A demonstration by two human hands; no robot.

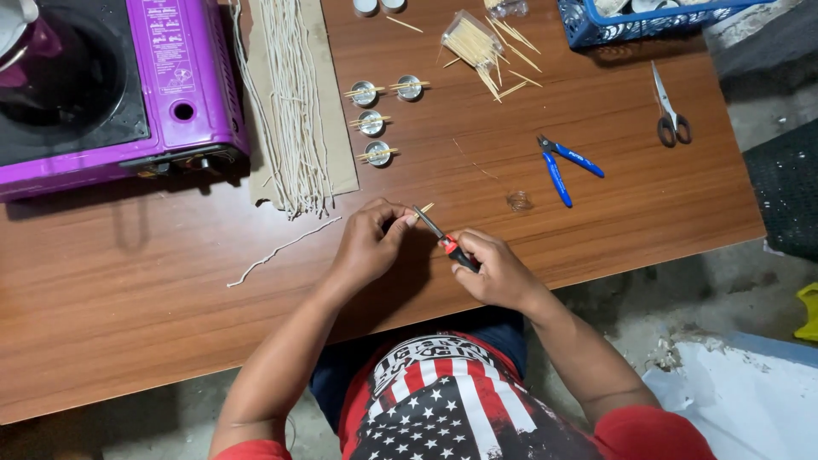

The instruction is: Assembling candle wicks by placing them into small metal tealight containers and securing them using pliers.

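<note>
A brown wooden tabletop (170,290) carries everything here. At its far left sits a purple portable gas stove (128,85) with a dark burner well. Beside it lies a strip of cardboard (328,102) with a bundle of pale cotton strings (294,102) laid lengthwise on it, their ends fanned toward the person. One loose string (281,249) lies apart on the wood, just left of the hands. Four small round metal cups (371,122), each with thin sticks laid across its rim, stand in a cluster beyond the hands. Further back lies a clear bag of toothpicks (470,41), with several spilled beside it. Blue-handled cutters (562,162) lie to the right, jaws pointing away from the person, and grey scissors (671,111) lie further right, near a blue plastic basket (613,21) at the far edge. Nothing lies between the hands and the cups.

The left hand (368,243) is pinched shut on a short toothpick (423,209), whose tip pokes out to the right and away. The right hand (494,268) is closed around the red-and-black handle of small pliers (439,234). Their long axis runs diagonally, handle near the person and to the right, nose pointing up-left to meet the toothpick at the left fingertips (407,220). Both hands hover close together, near the tabletop's near edge.
</note>
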